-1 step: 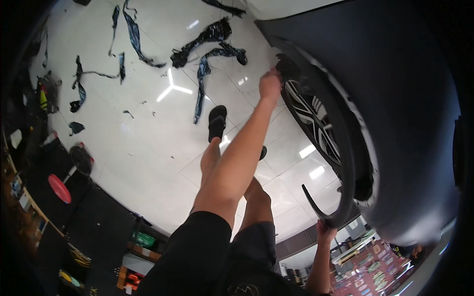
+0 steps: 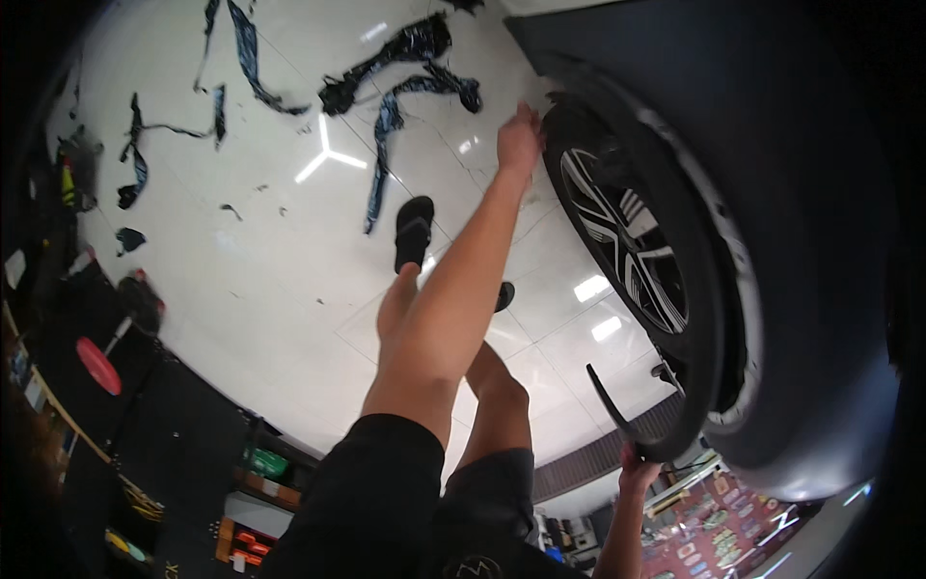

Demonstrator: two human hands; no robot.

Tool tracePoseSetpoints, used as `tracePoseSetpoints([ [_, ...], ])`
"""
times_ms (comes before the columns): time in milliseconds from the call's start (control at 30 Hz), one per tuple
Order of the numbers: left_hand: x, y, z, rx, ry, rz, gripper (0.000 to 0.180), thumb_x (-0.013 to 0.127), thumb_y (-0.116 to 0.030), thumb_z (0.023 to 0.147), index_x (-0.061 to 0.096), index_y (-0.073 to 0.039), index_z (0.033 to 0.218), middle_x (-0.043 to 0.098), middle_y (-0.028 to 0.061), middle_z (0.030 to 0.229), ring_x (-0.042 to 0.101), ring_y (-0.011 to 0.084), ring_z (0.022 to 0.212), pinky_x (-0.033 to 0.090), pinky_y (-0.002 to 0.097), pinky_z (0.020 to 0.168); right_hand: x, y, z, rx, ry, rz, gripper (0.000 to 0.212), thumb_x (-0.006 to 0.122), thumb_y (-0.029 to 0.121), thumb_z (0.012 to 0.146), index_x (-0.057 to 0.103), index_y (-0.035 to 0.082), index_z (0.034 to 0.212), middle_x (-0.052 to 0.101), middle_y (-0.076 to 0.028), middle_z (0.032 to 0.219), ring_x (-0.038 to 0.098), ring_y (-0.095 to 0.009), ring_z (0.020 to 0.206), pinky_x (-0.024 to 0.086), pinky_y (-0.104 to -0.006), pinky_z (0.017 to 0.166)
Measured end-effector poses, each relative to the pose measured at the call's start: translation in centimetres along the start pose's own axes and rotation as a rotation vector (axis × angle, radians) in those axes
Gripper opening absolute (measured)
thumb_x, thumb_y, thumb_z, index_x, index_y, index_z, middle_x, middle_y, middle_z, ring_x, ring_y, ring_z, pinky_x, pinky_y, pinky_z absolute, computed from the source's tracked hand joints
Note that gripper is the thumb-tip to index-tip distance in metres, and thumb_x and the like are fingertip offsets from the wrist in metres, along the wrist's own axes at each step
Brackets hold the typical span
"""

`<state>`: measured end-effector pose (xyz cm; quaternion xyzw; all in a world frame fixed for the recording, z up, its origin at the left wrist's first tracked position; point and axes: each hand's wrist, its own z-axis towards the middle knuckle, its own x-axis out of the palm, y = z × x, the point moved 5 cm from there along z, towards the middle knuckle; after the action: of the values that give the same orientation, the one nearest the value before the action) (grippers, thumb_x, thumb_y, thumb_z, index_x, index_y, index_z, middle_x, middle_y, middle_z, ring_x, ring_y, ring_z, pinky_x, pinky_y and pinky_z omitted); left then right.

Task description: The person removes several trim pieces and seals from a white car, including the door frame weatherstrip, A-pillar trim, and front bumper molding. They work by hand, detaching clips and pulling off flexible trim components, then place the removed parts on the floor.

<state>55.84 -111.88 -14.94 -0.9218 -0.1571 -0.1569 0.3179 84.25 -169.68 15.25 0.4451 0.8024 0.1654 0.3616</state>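
Head view looks down on a glossy white tiled floor (image 2: 289,280) strewn with torn strips of dark film (image 2: 405,43), with cluttered shelves at the lower left. A dark car's wheel arch carries a long, curved black trim strip (image 2: 709,318) around the spoked alloy wheel (image 2: 627,241). The left hand (image 2: 519,140) touches the strip's upper end, fingers together. The right hand (image 2: 639,473) is clamped on its lower end.
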Motion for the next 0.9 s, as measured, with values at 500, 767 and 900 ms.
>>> tracePoseSetpoints([
  [500, 1.3, 2.1, 22.5, 0.024, 0.422, -0.789, 0.098, 0.016, -0.074, 0.095, 0.005, 0.003, 0.155, 0.005, 0.0174, 0.164, 0.005, 0.0338, 0.152, 0.003, 0.0472, 0.122, -4.9, 5.3, 3.1, -0.159, -0.285, -0.276, 0.042, 0.049, 0.044, 0.097, 0.065, 0.006, 0.103, 0.062, -0.005, 0.077, 0.054, -0.013, 0.055, 0.040, -0.0233, 0.045],
  [767, 1.2, 0.6, 25.2, 0.182, 0.524, -0.929, 0.086, 0.020, -0.071, 0.098, 0.026, -0.005, 0.153, 0.039, 0.0175, 0.151, 0.043, 0.0325, 0.135, 0.033, 0.0529, 0.111, 0.4, 3.6, 4.8, -0.101, -0.200, -0.199, 0.042, 0.051, 0.044, 0.095, 0.065, 0.005, 0.103, 0.062, -0.004, 0.079, 0.055, -0.013, 0.059, 0.043, -0.0237, 0.047],
  [900, 5.3, -0.8, 14.5, -0.098, 0.378, -0.709, 0.076, 0.020, -0.061, 0.101, 0.033, -0.004, 0.149, 0.044, 0.0187, 0.147, 0.045, 0.0361, 0.133, 0.031, 0.0516, 0.113, -2.6, 3.3, 1.9, -0.167, -0.369, -0.082, 0.037, 0.054, 0.041, 0.096, 0.065, 0.006, 0.103, 0.061, -0.004, 0.072, 0.051, -0.012, 0.051, 0.043, -0.0211, 0.045],
])
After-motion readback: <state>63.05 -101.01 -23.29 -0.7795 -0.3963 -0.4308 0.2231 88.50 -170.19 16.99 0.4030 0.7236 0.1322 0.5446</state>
